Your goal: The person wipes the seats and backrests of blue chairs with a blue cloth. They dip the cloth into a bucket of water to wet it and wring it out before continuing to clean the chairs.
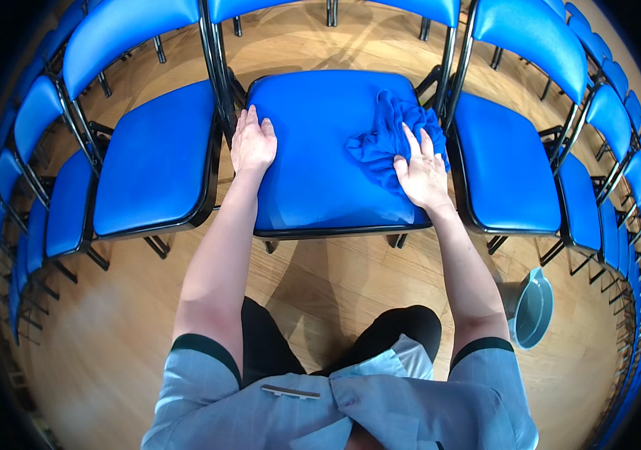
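A folding chair with a blue padded seat [320,152] stands straight before me. Flat along the left edge of this seat rests my left hand [254,140], its fingers stretched forward and nothing held in it. My right hand [424,171] bears down on a crumpled blue cloth [383,138] at the seat's right side, fingers spread over the folds. The cloth reaches the right edge of the seat. Paler, shiny patches show along the seat's front edge.
Matching blue chairs flank this one closely, at left [157,163] and at right [506,163], in a long row. More chairs stand behind. On the wooden floor [129,315], a grey-blue plastic bucket [534,315] with a spout stands to my right.
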{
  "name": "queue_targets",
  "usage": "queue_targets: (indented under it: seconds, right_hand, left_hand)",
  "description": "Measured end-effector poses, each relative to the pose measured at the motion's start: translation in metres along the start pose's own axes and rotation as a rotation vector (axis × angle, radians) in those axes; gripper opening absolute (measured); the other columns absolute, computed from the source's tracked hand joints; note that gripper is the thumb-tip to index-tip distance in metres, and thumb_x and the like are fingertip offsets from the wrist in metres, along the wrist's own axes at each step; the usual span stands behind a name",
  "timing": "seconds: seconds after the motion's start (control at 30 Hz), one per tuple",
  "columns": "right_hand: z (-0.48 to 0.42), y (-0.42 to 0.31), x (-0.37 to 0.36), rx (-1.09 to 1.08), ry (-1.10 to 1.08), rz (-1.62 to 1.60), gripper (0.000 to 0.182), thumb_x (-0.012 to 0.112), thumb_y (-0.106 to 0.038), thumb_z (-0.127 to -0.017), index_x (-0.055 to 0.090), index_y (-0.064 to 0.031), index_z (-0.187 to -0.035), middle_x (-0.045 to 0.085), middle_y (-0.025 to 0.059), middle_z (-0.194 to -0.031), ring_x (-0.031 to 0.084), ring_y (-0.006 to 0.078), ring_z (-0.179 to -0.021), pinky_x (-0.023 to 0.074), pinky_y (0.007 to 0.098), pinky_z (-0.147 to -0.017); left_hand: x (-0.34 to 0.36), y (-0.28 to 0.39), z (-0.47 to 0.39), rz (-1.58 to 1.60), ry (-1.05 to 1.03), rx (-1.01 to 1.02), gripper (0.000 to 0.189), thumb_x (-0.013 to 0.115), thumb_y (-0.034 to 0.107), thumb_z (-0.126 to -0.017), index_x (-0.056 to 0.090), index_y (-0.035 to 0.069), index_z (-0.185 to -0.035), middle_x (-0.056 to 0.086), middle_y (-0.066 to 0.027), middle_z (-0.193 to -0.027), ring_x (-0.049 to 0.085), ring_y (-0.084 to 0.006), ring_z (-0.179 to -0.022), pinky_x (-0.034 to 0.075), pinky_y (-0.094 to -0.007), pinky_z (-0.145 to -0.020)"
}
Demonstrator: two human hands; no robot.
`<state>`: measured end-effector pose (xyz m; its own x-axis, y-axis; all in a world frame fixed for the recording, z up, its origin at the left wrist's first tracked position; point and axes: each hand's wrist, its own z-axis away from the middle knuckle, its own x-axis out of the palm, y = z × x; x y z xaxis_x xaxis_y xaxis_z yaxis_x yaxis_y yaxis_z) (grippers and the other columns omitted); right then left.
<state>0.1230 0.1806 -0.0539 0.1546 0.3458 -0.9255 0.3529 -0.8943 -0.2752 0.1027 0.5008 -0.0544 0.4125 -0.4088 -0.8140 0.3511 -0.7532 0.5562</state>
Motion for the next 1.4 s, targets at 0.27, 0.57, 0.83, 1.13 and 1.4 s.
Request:
queue_targets:
  seconds: [0.27, 0.57, 0.83, 1.13, 1.4]
  right_hand:
    - [0.01, -0.151, 0.03, -0.009, -0.072, 0.18, 0.068, 0.045, -0.049, -0.089, 0.042, -0.0166, -0.148, 0.039, 0.0196, -0.153, 0.042, 0.0294, -0.138, 0.0319, 0.0529, -0.105]
    - [0.065, -0.212, 0.034, -0.417, 0.272, -0.034, 0.052, 0.06, -0.031, -0.086, 0.058, -0.0206, -0.137, 0.06, 0.0156, -0.133, 0.06, 0.0332, -0.091, 0.0464, 0.0439, -0.088]
    - [0.059, -0.021, -0.008, 0.268, 0.293, 0.046, 0.047, 0.054, -0.018, -0.087, 0.06, -0.0229, -0.134, 0.053, 0.0165, -0.142, 0.061, 0.0379, -0.112, 0.0481, 0.0445, -0.099]
    - [0.119, -0.187, 0.032, 0.035, 0.242, 0.068, 0.062, 0.057, -0.022, -0.083, 0.05, -0.0242, -0.144, 0.039, 0.0186, -0.15, 0.043, 0.0444, -0.129, 0.0205, 0.0575, -0.111]
    - [0.0, -0.239, 0.038, -0.223, -0.062, 0.175, 0.057, 0.055, -0.046, -0.09, 0.046, -0.0232, -0.141, 0.042, 0.0149, -0.147, 0.054, 0.043, -0.111, 0.0342, 0.0554, -0.103]
  left_hand:
    - [-0.016, -0.049, -0.009, 0.85, -0.394, 0.036, 0.065, 0.049, 0.038, -0.101, 0.032, 0.002, -0.153, 0.021, -0.0194, -0.162, 0.019, -0.028, -0.151, 0.019, -0.037, -0.121]
    - [-0.032, -0.086, 0.053, 1.408, -0.518, -0.281, 0.074, 0.048, 0.052, -0.1, 0.033, 0.001, -0.151, 0.036, -0.0172, -0.154, 0.037, -0.0273, -0.141, 0.033, -0.0394, -0.114]
    - [0.003, -0.089, 0.062, 1.717, -0.137, -0.222, 0.009, 0.068, 0.014, -0.088, 0.07, 0.005, -0.09, 0.062, -0.0171, -0.128, 0.04, -0.0269, -0.139, 0.025, -0.0408, -0.115]
    - [-0.005, -0.091, 0.061, 1.525, -0.333, -0.601, 0.06, 0.045, 0.036, -0.102, 0.035, -0.002, -0.148, 0.04, -0.0201, -0.151, 0.038, -0.0306, -0.139, 0.03, -0.0418, -0.115]
    - [-0.006, -0.083, 0.072, 1.582, -0.285, -0.453, 0.06, 0.047, 0.04, -0.103, 0.042, -0.004, -0.142, 0.054, -0.0182, -0.136, 0.052, -0.0247, -0.123, 0.039, -0.0334, -0.106]
